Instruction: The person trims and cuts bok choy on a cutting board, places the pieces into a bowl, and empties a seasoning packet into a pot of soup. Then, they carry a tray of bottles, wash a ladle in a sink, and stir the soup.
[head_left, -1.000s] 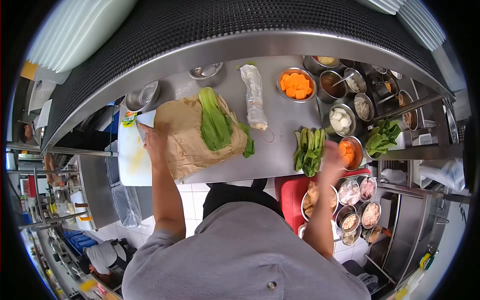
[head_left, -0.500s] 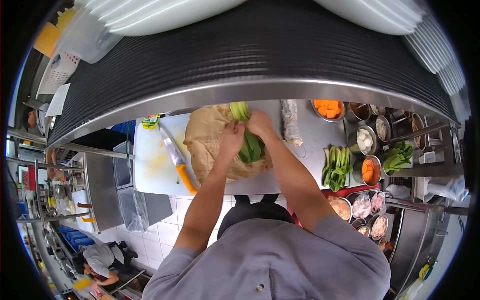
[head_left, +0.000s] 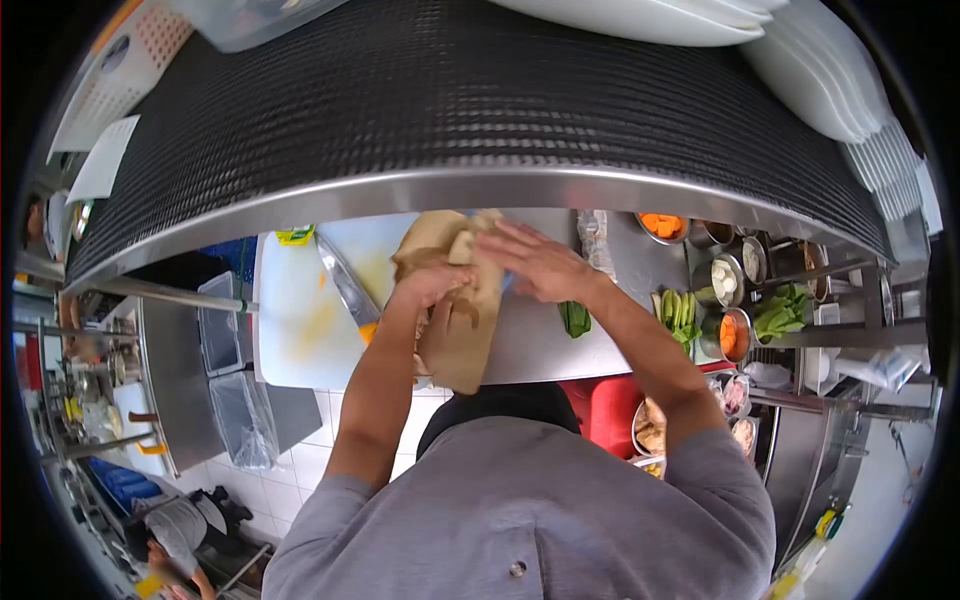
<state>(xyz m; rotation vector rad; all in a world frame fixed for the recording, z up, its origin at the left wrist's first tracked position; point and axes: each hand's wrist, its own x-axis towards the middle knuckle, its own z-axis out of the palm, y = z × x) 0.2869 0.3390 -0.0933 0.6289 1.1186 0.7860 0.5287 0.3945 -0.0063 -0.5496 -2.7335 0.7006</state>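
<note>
Over the steel counter (head_left: 545,345), the right hand (head_left: 540,268) spreads wide; the left (head_left: 437,285) grips brown paper (head_left: 470,335).

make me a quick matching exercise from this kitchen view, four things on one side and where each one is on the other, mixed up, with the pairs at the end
1. knife
2. brown paper
3. white pieces
4. bunch of green stalks

a. in a metal container
b. gripped by the left hand
c. on the metal counter
d. on the white cutting board

Pairs: 1-d, 2-b, 3-a, 4-c
</note>
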